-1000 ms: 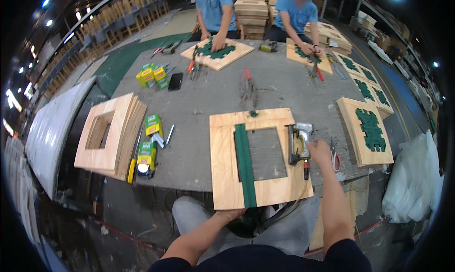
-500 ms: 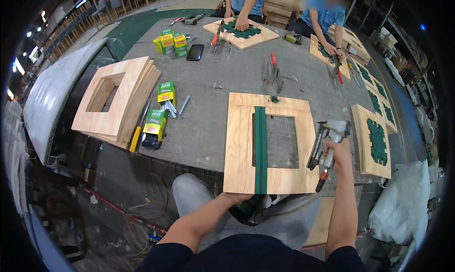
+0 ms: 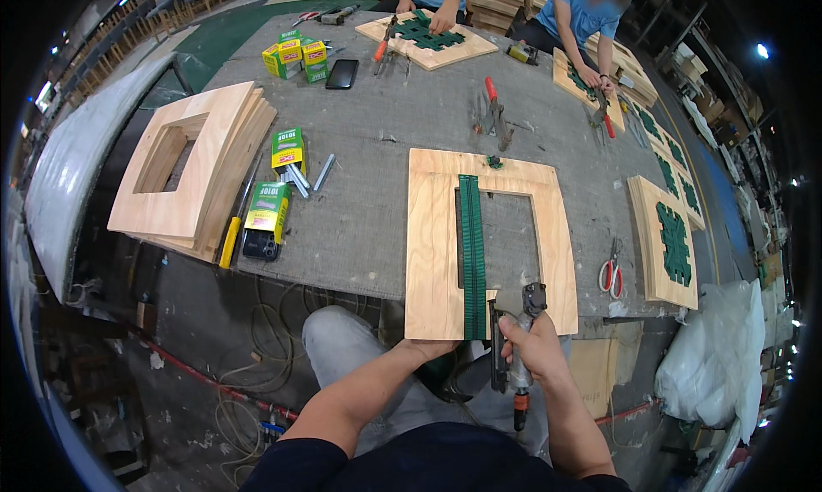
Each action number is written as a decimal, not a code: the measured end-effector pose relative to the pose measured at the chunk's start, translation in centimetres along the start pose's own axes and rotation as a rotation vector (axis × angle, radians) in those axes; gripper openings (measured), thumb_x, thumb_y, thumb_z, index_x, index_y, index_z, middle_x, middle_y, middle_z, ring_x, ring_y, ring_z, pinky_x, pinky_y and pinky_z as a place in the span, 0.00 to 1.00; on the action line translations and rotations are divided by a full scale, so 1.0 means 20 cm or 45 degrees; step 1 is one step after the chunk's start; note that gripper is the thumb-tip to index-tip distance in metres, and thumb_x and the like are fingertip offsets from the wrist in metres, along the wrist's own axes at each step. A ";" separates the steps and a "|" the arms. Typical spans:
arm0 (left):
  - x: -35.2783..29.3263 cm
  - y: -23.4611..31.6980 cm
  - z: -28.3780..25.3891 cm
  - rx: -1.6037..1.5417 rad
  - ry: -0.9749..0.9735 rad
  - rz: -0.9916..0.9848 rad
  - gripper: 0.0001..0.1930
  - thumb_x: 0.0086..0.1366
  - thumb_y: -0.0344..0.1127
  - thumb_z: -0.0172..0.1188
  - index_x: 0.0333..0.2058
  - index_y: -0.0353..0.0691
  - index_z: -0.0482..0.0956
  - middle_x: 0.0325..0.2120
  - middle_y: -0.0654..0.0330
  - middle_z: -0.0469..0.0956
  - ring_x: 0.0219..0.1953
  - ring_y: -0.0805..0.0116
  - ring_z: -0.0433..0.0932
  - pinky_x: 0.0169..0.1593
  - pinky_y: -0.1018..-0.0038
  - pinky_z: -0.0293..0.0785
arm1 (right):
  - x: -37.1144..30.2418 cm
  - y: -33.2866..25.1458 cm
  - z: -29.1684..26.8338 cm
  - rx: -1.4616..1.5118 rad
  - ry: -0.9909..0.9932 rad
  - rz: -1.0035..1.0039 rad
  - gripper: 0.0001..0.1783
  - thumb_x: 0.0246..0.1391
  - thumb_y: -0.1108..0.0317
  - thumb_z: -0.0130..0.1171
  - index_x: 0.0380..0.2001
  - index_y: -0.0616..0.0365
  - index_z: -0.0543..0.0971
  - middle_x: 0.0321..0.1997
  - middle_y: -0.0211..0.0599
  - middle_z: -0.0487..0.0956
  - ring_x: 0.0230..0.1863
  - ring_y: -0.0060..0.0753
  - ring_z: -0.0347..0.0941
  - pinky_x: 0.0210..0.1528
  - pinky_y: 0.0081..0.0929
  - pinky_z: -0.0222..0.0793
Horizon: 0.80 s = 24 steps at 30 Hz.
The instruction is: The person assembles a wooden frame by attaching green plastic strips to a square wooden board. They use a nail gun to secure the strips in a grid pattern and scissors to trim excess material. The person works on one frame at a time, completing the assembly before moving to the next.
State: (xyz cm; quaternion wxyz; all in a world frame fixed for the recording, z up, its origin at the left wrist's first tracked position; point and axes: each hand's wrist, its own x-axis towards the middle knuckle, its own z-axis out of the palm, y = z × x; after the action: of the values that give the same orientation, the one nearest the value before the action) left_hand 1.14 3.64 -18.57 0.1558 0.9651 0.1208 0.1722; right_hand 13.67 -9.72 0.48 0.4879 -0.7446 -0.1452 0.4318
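Observation:
A square plywood frame (image 3: 430, 261) with a rectangular opening lies in front of me, its near edge overhanging the table. Green webbing (image 3: 472, 252) runs down the left side of its opening, from the far rail to the near edge. My left hand (image 3: 425, 348) is under the near edge beside the webbing, its fingers hidden by the wood. My right hand (image 3: 533, 346) is wrapped round a pneumatic staple gun (image 3: 521, 374), its nose at the near rail just right of the webbing. A small green webbing end (image 3: 494, 161) stands on the far rail.
Left are stacked plywood frames (image 3: 171, 209), staple boxes (image 3: 271, 205), loose staple strips (image 3: 324, 172) and a yellow-handled tool (image 3: 229, 242). Red-handled scissors (image 3: 610, 278) and woven frames (image 3: 655, 244) lie right. Pliers (image 3: 492, 107) lie beyond the frame. Two people in blue work across the table (image 3: 368, 192).
My right hand has brought the staple gun left and toward me, from beside the frame to its near rail next to the webbing. The scissors now show. My left hand stays under the edge.

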 end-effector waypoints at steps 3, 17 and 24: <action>0.00 0.00 0.00 -0.011 0.002 -0.003 0.24 0.65 0.52 0.56 0.57 0.50 0.77 0.57 0.54 0.78 0.60 0.47 0.76 0.64 0.48 0.71 | -0.01 -0.01 0.05 -0.012 0.000 -0.004 0.16 0.65 0.67 0.64 0.51 0.61 0.75 0.35 0.31 0.78 0.20 0.21 0.73 0.19 0.22 0.69; 0.00 0.02 -0.05 -0.197 -0.006 -0.037 0.23 0.66 0.51 0.56 0.55 0.49 0.77 0.56 0.54 0.78 0.58 0.48 0.76 0.63 0.49 0.72 | -0.01 0.10 0.13 -0.088 0.061 -0.038 0.13 0.65 0.70 0.63 0.49 0.64 0.76 0.30 0.29 0.78 0.17 0.19 0.70 0.17 0.21 0.66; 0.03 0.04 -0.12 -0.246 -0.131 -0.126 0.22 0.67 0.51 0.56 0.54 0.48 0.78 0.54 0.54 0.79 0.57 0.47 0.77 0.62 0.50 0.72 | -0.02 0.07 0.18 -0.070 0.068 -0.052 0.12 0.65 0.70 0.63 0.47 0.64 0.75 0.29 0.29 0.78 0.16 0.19 0.69 0.16 0.21 0.65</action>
State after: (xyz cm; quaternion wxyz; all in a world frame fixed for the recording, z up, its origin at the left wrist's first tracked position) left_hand 1.03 3.75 -15.99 0.2624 0.9460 0.1430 0.1254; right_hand 10.28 -8.39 -1.00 0.4798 -0.7658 -0.1591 0.3975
